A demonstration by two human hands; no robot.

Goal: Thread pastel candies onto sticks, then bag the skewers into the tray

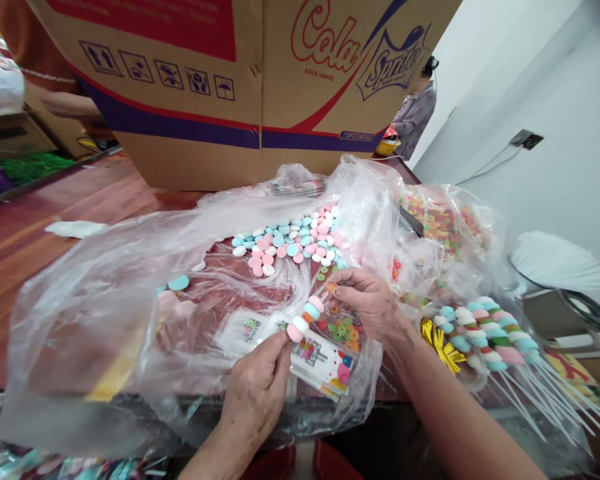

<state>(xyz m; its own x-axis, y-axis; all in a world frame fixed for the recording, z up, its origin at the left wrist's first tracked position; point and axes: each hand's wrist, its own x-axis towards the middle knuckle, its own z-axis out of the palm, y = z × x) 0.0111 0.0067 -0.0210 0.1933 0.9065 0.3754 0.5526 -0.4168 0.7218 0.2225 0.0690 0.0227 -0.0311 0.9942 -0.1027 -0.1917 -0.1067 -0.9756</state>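
Observation:
My left hand (pixel 259 375) is closed around the lower end of a candy skewer (pixel 306 318), strung with pink, white, orange and blue pieces. Fingers pinched, my right hand (pixel 370 303) holds a small orange candy ring (pixel 331 288) just above the skewer's top end. Below my right hand lie loose gummy rings (pixel 345 331) in green, orange and red. Printed cards (pixel 325 363) rest on the plastic under my left hand. Farther back is a spread of pink, white and blue candies (pixel 293 243).
A large cardboard box (pixel 200 157) stands at the back. Clear plastic bags (pixel 95 300) cover much of the table (pixel 80 193). At right are finished-looking candy skewers (pixel 500 333), gold twist ties (pixel 440 343), a bag of gummies (pixel 440 220) and a grey jug (pixel 563 317). Two people (pixel 417 120) are beyond.

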